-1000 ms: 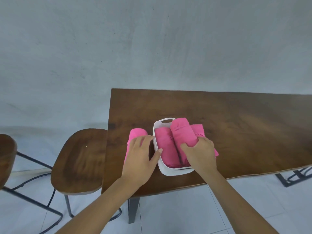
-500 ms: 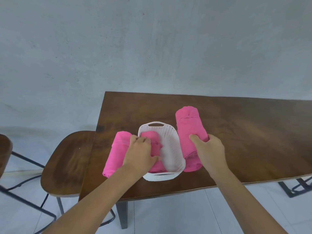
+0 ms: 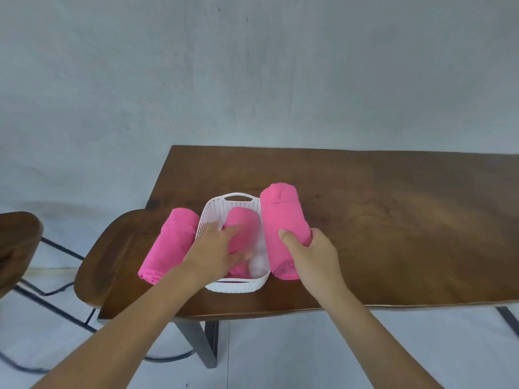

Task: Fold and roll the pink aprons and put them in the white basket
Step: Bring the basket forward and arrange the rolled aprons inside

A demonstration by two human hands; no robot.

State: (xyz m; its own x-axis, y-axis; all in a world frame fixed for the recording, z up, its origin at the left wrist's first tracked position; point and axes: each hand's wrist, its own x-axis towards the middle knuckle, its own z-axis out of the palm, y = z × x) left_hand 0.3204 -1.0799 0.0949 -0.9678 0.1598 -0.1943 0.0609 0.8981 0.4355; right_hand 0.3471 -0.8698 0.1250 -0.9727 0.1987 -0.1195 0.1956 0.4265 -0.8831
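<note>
Three pink apron rolls: middle roll [image 3: 242, 222] in white basket [image 3: 237, 286] under open left hand [image 3: 216, 248], left roll [image 3: 171, 245] left of basket, right roll [image 3: 280, 220] right of it gripped by right hand [image 3: 311, 254]; cramming could unroll them or shove basket off tabletop [image 3: 393, 220].

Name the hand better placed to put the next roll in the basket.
Right. The right hand grips the right roll beside the basket; the left hand only rests on the middle roll inside it.
</note>
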